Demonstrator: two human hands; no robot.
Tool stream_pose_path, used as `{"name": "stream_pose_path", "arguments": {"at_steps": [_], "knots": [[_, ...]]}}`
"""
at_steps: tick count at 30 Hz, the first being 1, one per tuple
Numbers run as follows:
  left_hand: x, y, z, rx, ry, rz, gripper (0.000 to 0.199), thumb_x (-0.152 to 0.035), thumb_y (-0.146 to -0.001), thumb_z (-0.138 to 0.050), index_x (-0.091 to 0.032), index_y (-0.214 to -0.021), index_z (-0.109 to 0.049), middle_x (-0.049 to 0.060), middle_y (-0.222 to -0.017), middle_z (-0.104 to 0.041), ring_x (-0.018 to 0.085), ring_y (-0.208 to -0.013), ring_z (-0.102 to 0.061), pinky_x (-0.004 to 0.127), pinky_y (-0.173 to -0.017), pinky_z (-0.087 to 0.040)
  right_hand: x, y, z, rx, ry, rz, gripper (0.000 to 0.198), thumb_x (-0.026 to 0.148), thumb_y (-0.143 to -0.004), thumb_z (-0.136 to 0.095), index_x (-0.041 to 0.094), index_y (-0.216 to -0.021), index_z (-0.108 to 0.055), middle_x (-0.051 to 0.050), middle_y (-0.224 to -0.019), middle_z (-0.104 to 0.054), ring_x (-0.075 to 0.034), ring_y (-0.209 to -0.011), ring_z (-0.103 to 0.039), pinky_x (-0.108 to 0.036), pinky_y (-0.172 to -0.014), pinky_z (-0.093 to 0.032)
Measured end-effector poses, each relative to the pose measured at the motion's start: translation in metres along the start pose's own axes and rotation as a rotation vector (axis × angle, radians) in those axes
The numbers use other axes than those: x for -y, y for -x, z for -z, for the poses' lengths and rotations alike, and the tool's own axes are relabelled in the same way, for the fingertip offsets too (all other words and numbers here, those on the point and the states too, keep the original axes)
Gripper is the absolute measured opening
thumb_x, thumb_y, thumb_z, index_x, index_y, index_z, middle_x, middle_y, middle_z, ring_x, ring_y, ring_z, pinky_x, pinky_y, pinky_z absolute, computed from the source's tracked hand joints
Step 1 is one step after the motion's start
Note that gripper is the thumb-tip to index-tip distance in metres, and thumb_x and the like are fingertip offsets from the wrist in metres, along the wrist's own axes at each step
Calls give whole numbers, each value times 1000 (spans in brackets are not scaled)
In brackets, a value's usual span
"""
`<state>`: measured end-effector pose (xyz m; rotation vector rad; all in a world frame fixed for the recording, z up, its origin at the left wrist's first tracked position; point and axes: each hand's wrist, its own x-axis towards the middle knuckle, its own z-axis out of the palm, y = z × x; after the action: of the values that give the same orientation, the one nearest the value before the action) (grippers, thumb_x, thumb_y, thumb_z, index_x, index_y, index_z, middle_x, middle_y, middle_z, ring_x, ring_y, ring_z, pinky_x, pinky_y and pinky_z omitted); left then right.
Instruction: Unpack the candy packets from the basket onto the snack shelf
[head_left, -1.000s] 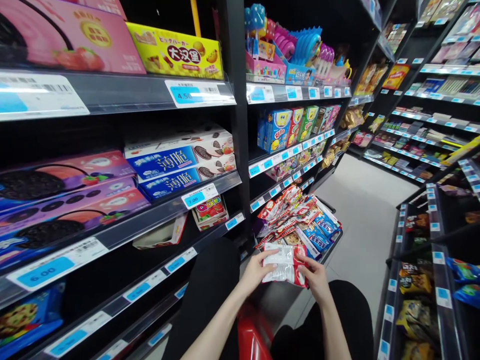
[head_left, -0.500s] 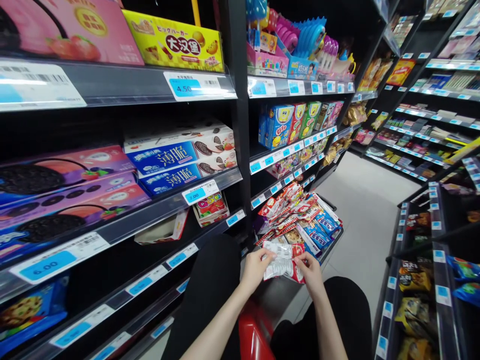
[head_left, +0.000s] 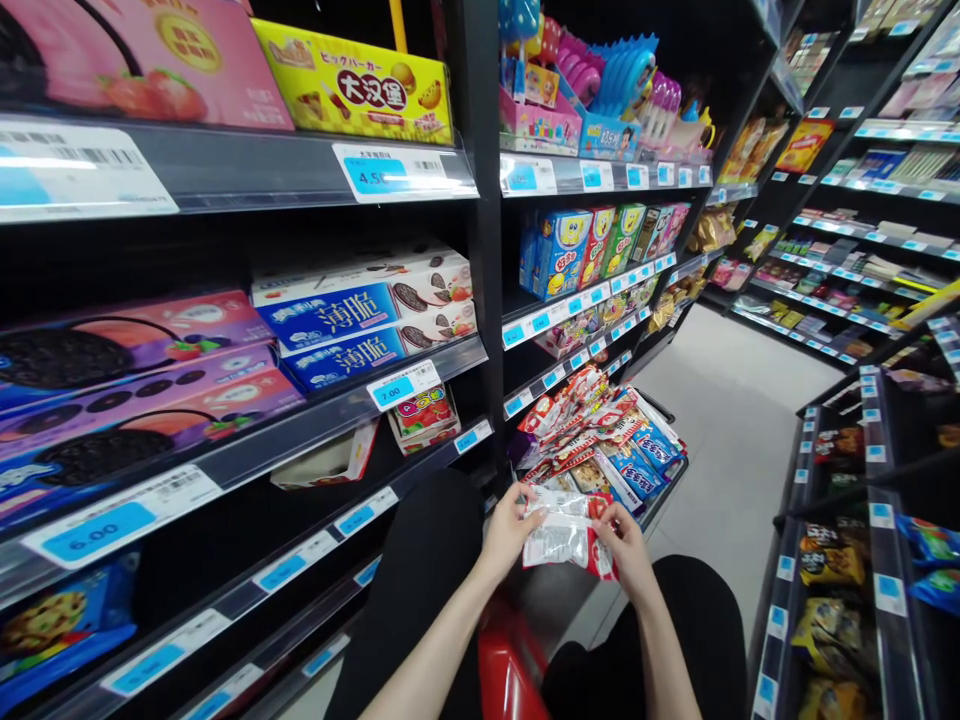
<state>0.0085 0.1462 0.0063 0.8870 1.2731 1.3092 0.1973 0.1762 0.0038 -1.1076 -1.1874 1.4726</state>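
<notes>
Between my two hands is a silver and red snack packet (head_left: 559,538), its printed back side facing up. My left hand (head_left: 511,525) pinches its left edge, thumb on top. The right edge is pinched by my right hand (head_left: 624,540). Just beyond the packet lies a heap of snack packets: red and white striped ones (head_left: 566,425) on the left and blue ones (head_left: 637,465) on the right. They rest in a dark-rimmed cart or tray (head_left: 679,470), whose lower part is hidden.
To the left, a shelf holds blue and white biscuit boxes (head_left: 337,325) and a yellow box (head_left: 360,85). A low rack (head_left: 874,480) with snack bags stands on the right. Beyond the cart is an aisle floor (head_left: 742,390). Something red (head_left: 510,665) is between my knees.
The packet has come slightly nearer to me and appears spread a little wider between my hands. Both hands still grip it; the view has barely shifted.
</notes>
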Motion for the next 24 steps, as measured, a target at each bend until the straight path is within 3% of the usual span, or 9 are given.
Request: {"name": "stream_pose_path", "arguments": {"at_steps": [3,6,10,14,17,19,22,24], "knots": [[1,0,-4,39,209,55,23,-27,-62,-68,-16,-76,-53,-5,-54,-53,8,-45,-47,18,-47,-34,7,3,-1,92,-249,-114,24,31,-64,-71,21,-69,-49,6,-61,-51,-10,-53,-45,-21,-51,-34],[-1,-1,-8,62,358,196,18,-20,-58,-70,-12,-69,-58,-1,-55,-56,8,-47,-50,18,-49,-37,8,4,1,141,-475,-215,21,26,-62,-72,21,-69,-54,4,-66,-58,-11,-55,-52,-22,-52,-39],[-8,0,-6,109,528,332,18,-9,-58,-64,-6,-75,-65,7,-63,-64,11,-54,-58,23,-58,-47,3,2,7,40,-595,-257,23,36,-63,-73,18,-73,-64,-2,-73,-67,-14,-61,-60,-25,-57,-48],[-17,5,-1,288,622,373,43,0,-53,-52,-4,-94,-66,13,-84,-68,19,-77,-65,29,-74,-51,5,4,15,10,-709,-220,30,32,-59,-76,17,-83,-68,-4,-88,-70,-11,-72,-63,-18,-64,-52],[-19,7,-1,319,533,369,53,4,-53,-55,-7,-103,-63,12,-92,-69,21,-86,-65,31,-80,-50,8,4,16,4,-683,-185,35,20,-52,-80,19,-84,-67,-1,-84,-71,-10,-70,-64,-16,-65,-52],[-17,7,-3,299,394,352,42,-4,-61,-63,-9,-102,-63,12,-92,-69,21,-84,-66,32,-77,-51,8,3,15,-62,-577,-189,32,21,-52,-80,18,-81,-67,-2,-74,-71,-11,-64,-65,-17,-57,-52],[-11,4,-7,240,145,333,25,-27,-70,-66,-7,-84,-63,13,-81,-69,22,-71,-67,31,-61,-54,0,-3,13,-139,-396,-217,31,35,-52,-80,15,-68,-61,-2,-54,-66,-12,-46,-60,-17,-38,-44],[-5,2,-9,156,-34,326,28,-36,-72,-62,-9,-67,-58,11,-64,-67,20,-55,-65,27,-46,-50,-9,-6,14,-146,-277,-218,37,43,-53,-78,15,-62,-56,1,-43,-59,-10,-33,-51,-16,-30,-34]]}}
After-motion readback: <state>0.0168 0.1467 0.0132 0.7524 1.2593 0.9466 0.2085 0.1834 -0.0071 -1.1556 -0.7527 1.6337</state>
